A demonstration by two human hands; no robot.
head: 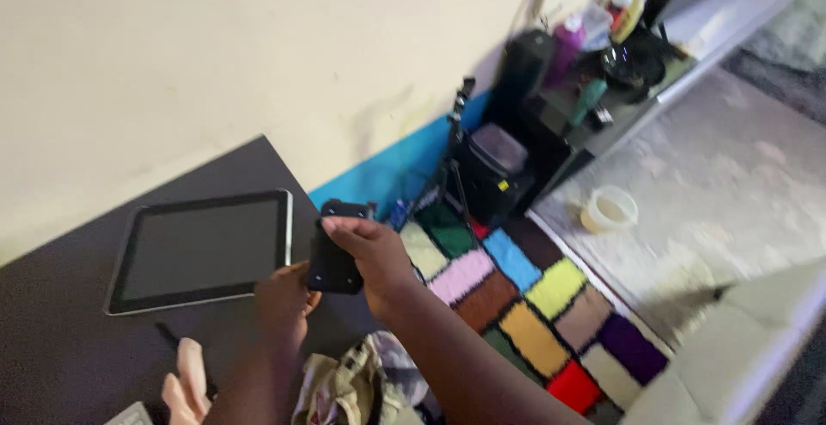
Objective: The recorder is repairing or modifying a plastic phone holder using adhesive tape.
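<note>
A small black boxy device [334,249] is held up over the edge of a dark table [60,348]. My right hand [374,253] grips it from the right side and top. My left hand [282,298] holds it from below and the left. Just left of the hands a tablet [202,249] with a dark screen and silver rim lies flat on the table.
Crumpled cloth [361,382] and a pink item [185,382] lie at the table's near edge. A colourful patchwork rug [533,304] covers the floor to the right. Beyond it stand a black tripod [452,154], a black bag [495,171], a white bowl [609,208] and a cluttered low shelf [619,64].
</note>
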